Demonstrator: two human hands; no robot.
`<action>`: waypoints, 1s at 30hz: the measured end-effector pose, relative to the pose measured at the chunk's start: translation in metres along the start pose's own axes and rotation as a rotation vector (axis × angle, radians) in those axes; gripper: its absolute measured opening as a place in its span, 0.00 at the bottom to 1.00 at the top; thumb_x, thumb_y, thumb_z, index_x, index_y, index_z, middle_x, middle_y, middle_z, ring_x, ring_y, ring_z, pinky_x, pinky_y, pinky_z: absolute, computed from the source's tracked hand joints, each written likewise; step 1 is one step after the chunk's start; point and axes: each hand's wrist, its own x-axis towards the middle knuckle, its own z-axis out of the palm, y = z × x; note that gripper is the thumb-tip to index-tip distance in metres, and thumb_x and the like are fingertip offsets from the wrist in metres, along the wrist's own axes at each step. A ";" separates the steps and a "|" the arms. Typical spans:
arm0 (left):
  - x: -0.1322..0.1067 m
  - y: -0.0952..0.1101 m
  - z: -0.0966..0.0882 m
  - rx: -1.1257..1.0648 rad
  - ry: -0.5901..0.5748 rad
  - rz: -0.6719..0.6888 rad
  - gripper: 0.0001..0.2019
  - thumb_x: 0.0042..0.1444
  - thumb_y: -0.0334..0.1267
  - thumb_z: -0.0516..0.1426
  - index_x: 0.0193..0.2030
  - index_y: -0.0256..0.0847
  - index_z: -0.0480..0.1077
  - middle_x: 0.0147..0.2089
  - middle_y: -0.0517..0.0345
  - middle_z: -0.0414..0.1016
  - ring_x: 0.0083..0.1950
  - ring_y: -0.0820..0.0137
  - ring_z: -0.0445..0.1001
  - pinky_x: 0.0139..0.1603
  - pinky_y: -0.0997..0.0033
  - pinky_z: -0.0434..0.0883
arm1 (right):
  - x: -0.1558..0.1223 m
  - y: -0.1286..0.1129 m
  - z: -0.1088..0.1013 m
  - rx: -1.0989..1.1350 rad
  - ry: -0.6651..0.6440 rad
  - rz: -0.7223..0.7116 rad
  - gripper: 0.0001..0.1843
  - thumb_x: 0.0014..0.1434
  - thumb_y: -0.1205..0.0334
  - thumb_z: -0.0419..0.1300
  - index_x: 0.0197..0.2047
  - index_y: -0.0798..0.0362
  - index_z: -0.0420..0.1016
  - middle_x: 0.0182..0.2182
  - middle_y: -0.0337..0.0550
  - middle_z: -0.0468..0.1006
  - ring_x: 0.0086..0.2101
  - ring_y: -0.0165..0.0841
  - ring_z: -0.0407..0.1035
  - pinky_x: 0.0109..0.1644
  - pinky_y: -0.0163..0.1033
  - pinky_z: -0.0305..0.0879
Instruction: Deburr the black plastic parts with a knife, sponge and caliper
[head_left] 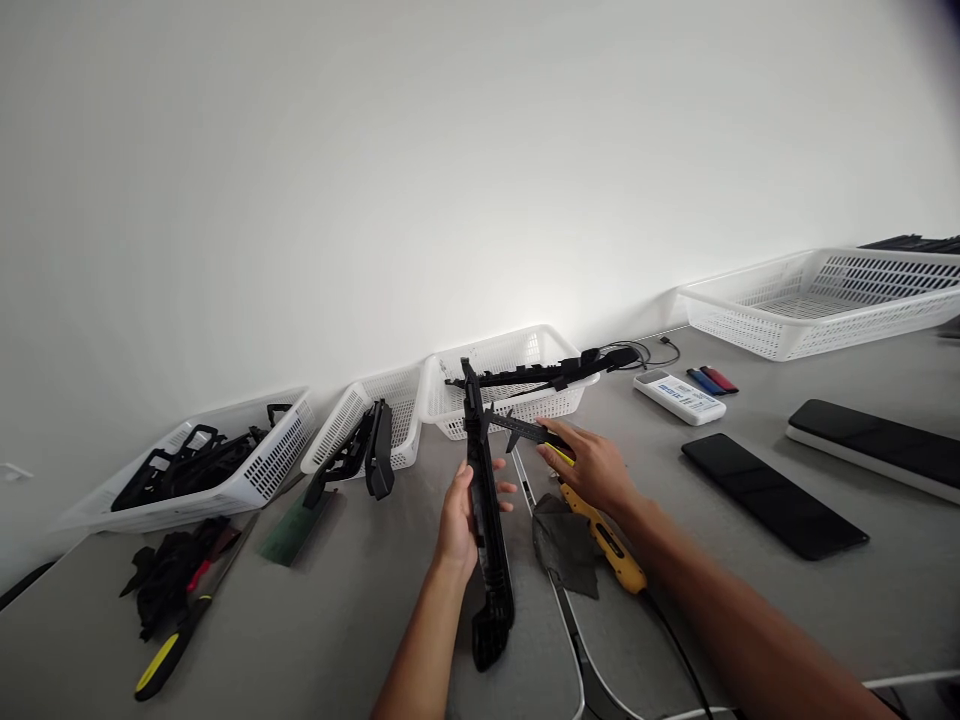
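My left hand (459, 525) is wrapped around a long black plastic trim part (489, 530), held nearly upright in the middle of the view. In my right hand (589, 460) is a dark caliper (521, 428), its jaws pointing left at the upper half of the part. Whether the jaws touch the part I cannot tell. Below my right hand lies a yellow corded tool (611, 545) with a dark grey cloth (566, 550) beside it. Behind the part, another long black trim piece (525, 375) rests across a white basket (502, 410).
Two white baskets with black parts, one (262, 480) far left and one (401, 440) nearer, line the wall. A yellow-black handled tool (169, 650) lies left, near a green sheet (296, 530). Rightward are a power bank (679, 397), a phone-like slab (772, 495) and a large basket (795, 335).
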 end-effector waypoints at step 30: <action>-0.002 -0.009 -0.003 0.398 -0.077 -0.128 0.22 0.60 0.60 0.61 0.46 0.44 0.65 0.20 0.63 0.76 0.14 0.70 0.69 0.17 0.76 0.63 | 0.003 0.009 0.002 -0.084 -0.010 -0.062 0.23 0.78 0.56 0.51 0.70 0.49 0.75 0.41 0.49 0.86 0.40 0.43 0.77 0.45 0.46 0.63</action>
